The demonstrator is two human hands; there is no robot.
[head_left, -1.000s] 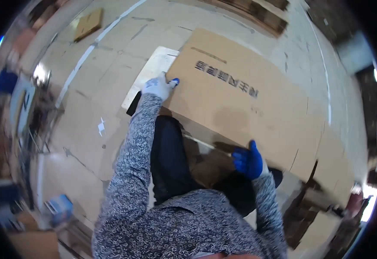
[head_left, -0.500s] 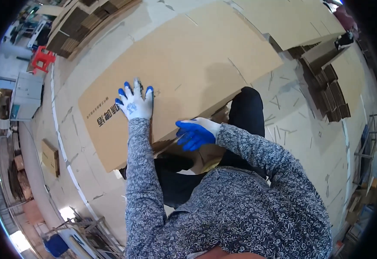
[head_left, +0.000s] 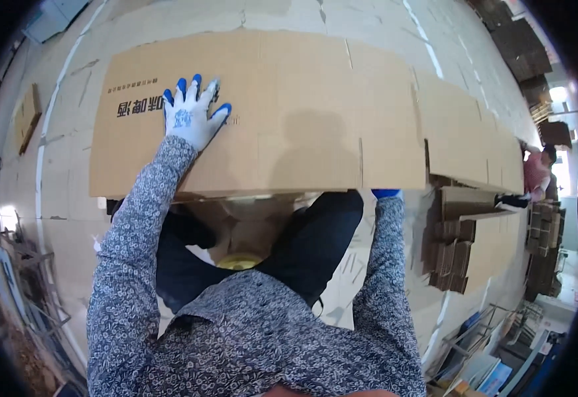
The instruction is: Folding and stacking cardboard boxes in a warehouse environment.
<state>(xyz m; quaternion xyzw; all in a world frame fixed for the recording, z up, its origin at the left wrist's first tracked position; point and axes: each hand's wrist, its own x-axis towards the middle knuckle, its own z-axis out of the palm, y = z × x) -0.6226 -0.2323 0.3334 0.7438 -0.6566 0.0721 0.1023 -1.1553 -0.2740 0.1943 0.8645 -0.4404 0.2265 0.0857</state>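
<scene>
One small brown cardboard piece [head_left: 27,119] lies on the floor at the far left, beside a white floor line [head_left: 41,162]. To the right of that line begins a broad cardboard sheet [head_left: 269,106], spread crosswise in front of the person, its near edge close to the knees. On its left part rests the left hand [head_left: 195,120], in a white glove with blue fingertips: palm down, opened wide, fingers fanned away from the body and thumb out to the right, covering part of the dark printing [head_left: 140,108]. Midway along, the dark trousers [head_left: 325,231] show below the near edge. Toward the sheet's right end, the right hand [head_left: 387,193] is at that same edge; just a strip of blue glove shows, the rest hidden under the cardboard, so I cannot tell whether its fingers are spread or closed on anything. Further right come a second brown sheet [head_left: 458,135], a pile of folded cardboard [head_left: 451,255] and, near the rim, another person [head_left: 538,175].
</scene>
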